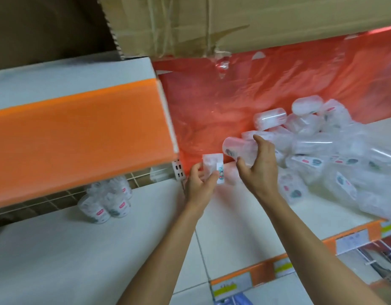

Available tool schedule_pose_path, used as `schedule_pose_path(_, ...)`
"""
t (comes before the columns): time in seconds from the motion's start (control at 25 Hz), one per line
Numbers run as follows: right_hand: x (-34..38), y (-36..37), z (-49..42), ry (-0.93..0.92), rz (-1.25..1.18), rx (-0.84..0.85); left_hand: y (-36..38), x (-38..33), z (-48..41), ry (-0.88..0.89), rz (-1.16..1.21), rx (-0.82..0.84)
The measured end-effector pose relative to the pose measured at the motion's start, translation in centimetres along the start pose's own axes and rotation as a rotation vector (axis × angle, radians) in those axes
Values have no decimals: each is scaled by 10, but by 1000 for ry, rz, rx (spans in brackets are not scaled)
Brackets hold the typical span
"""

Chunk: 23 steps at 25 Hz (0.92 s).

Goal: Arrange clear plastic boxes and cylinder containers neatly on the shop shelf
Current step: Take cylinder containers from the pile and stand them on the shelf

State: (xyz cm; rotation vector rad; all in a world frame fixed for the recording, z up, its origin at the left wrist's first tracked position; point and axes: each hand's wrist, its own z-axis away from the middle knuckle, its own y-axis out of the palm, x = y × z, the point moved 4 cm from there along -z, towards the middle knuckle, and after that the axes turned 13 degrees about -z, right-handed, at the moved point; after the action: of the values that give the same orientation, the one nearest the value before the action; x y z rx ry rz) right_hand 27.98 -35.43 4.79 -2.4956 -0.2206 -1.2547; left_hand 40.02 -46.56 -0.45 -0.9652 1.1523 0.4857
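Observation:
My left hand [200,183] grips a small clear plastic box [213,169] with a colourful sticker, held just above the white shelf [229,219]. My right hand [259,166] is closed around a clear cylinder container [238,148] lying on its side, at the left edge of a loose pile of clear containers [335,159]. The pile lies jumbled on the right part of the shelf, against a red plastic sheet. A small group of labelled cylinder containers [108,202] stands upright on the left shelf, under the orange ledge.
An orange and white upper shelf [80,133] overhangs the left side, with a wire rack beneath it. A big cardboard box [234,23] sits above the red plastic sheet [234,97]. Orange price strips [278,267] line the shelf's front edge.

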Motion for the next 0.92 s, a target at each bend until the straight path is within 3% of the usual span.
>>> schedule_pose_path(0.24, 33, 67, 49, 44, -144, 173, -75, 32, 22, -69, 200, -51)
schedule_pose_path(0.44, 54, 113, 90, 79, -287, 318, -122, 69, 37, -57, 79, -93)
schedule_pose_path(0.76, 80, 159, 130, 191, -317, 555, -183, 103, 62, -42, 24, -191)
schedule_pose_path(0.92, 87, 171, 142, 256, -365, 586, -199, 115, 69, -20, 21, -248)
